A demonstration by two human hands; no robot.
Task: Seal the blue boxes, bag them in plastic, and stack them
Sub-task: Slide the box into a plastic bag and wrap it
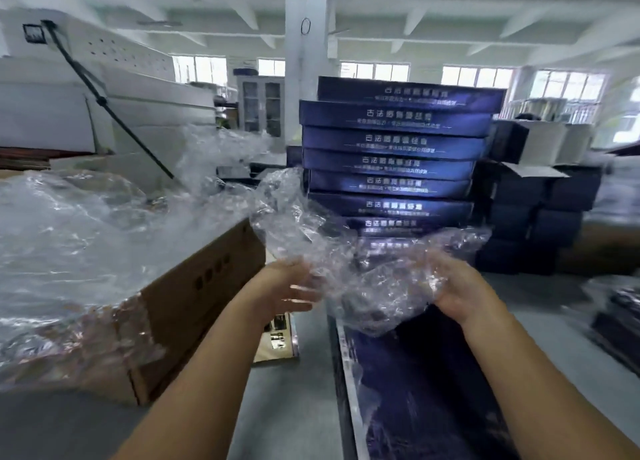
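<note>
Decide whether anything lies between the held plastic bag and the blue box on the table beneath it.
Nothing visible does. The bag, held by the left hand and right hand, hangs right over the far end of the box, with no object between them.

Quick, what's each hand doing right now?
Left hand: at the plastic bag, grip too blurred to tell.
Right hand: gripping the plastic bag.

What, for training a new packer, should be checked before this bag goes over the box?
1. Right hand grips plastic bag: ok.
2. Left hand grip on it: cannot tell, blurred.
3. Bag mouth open: cannot tell, crumpled.
4. Blue box lies on table beneath bag: ok.
5. Box sealed: cannot tell.
6. Stack behind even: not ok, upper boxes offset.
</note>
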